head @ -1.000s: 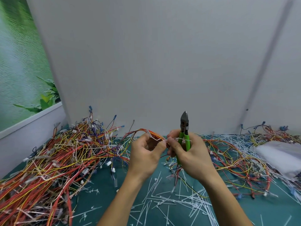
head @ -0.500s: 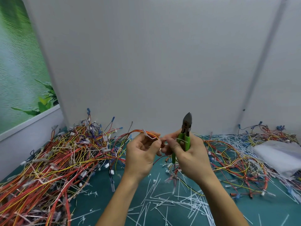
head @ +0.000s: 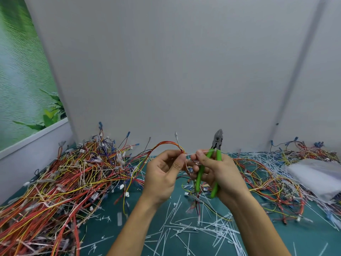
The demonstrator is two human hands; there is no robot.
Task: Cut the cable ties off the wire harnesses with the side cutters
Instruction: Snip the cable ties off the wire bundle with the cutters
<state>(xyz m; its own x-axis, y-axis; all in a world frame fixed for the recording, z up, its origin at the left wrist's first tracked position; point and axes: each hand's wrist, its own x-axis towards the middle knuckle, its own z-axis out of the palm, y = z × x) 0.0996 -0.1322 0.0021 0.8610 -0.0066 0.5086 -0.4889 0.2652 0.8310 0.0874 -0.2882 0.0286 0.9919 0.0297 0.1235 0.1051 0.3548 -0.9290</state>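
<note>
My left hand point(head: 164, 174) pinches a red and yellow wire harness point(head: 166, 145) that arcs up from the left pile. My right hand point(head: 219, 172) grips the green-handled side cutters point(head: 215, 159), jaws pointing up and closed, clear of the wires. The right thumb and forefinger also pinch a thin white cable tie point(head: 190, 154) that runs to the harness between both hands. The harness hangs down behind my hands, partly hidden.
A big pile of tangled harnesses point(head: 64, 182) fills the left of the green mat point(head: 147, 218). Cut white ties point(head: 193, 230) litter the front middle. More harnesses point(head: 267, 182) and a clear plastic bag point(head: 317, 176) lie right. A grey wall point(head: 166, 71) stands close behind.
Both hands have stayed together at the middle, working the tie. The cutters have tilted slightly to the right. The view has shifted a little.
</note>
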